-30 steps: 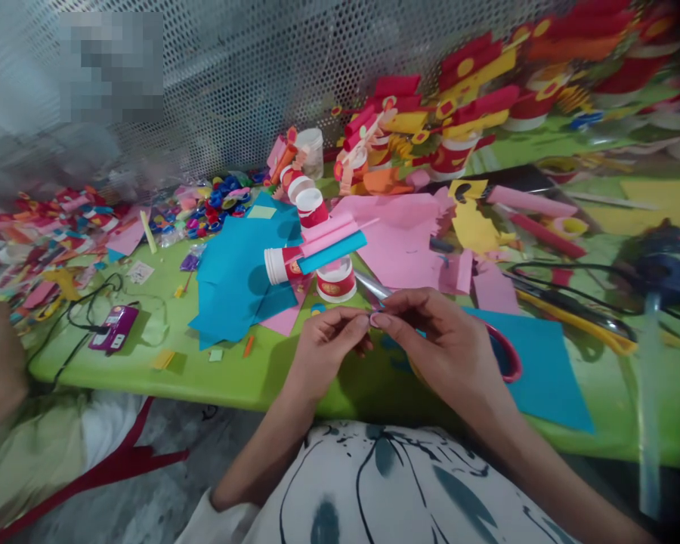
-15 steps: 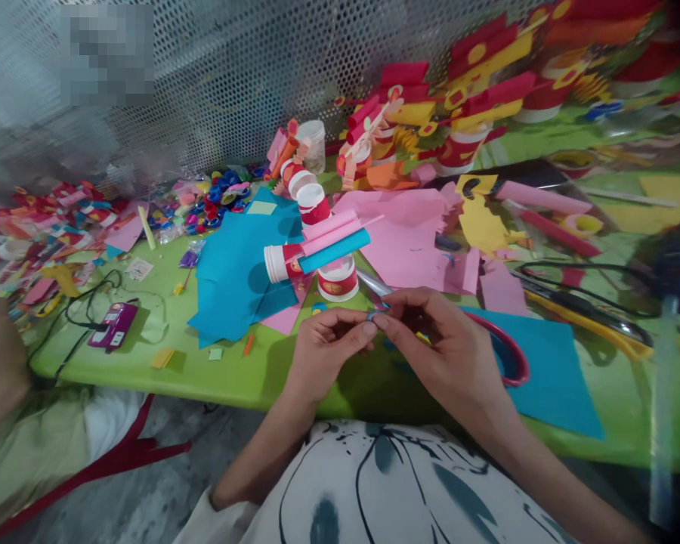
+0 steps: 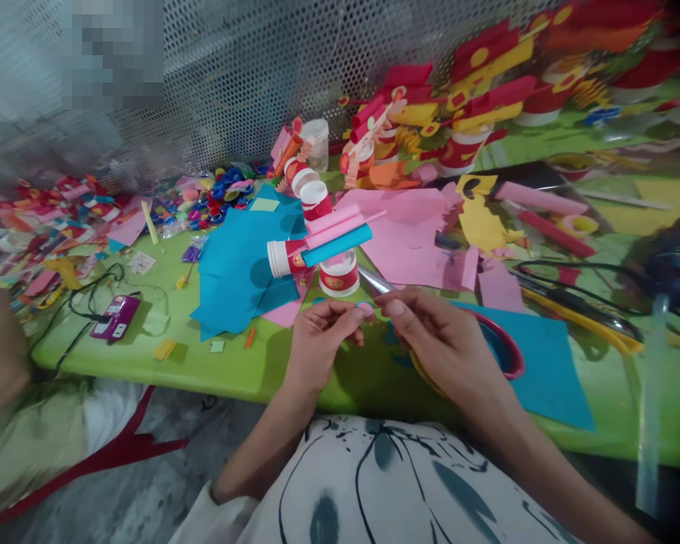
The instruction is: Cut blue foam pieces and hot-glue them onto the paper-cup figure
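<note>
Pinching a small pink disc (image 3: pixel 366 309) between thumb and forefinger of the left hand (image 3: pixel 320 340), tips closed firmly on its edge, above a green tabletop (image 3: pixel 204 366) near the middle of the front edge. Just right of the disc, the right hand (image 3: pixel 447 336), thumb and forefinger drawn close together, remaining fingers curled under. Cannot tell whether gripping anything between those tips. Partly hidden behind the same hand, scissors (image 3: pixel 377 279), metal blade pointing toward the back edge, red loop handle toward the right end; cannot tell whether held or lying down.

Just beyond the hands, an upright red-and-white paper cup (image 3: pixel 340 281); beside it, a second paper cup (image 3: pixel 280 258) tipped on its side, with pink rolls (image 3: pixel 334 228) and a blue roll (image 3: pixel 345 245) slanting across. Left of these, overlapping blue sheets (image 3: pixel 243 279); to the right, a large pink sheet (image 3: pixel 402 219). Toward the front right corner, another blue sheet (image 3: pixel 549 370). Near the front edge at left, a purple device (image 3: pixel 115 317) with dark cords. Along the back edge, red and yellow paper models (image 3: pixel 502 94) at right, a clear tub (image 3: pixel 317 147) nearer the middle, and small colourful pieces (image 3: pixel 221 196) heaped toward the left. Behind everything, a perforated metal panel (image 3: pixel 249 75). Beside the tabletop at far left, another person's arm (image 3: pixel 0 363).
</note>
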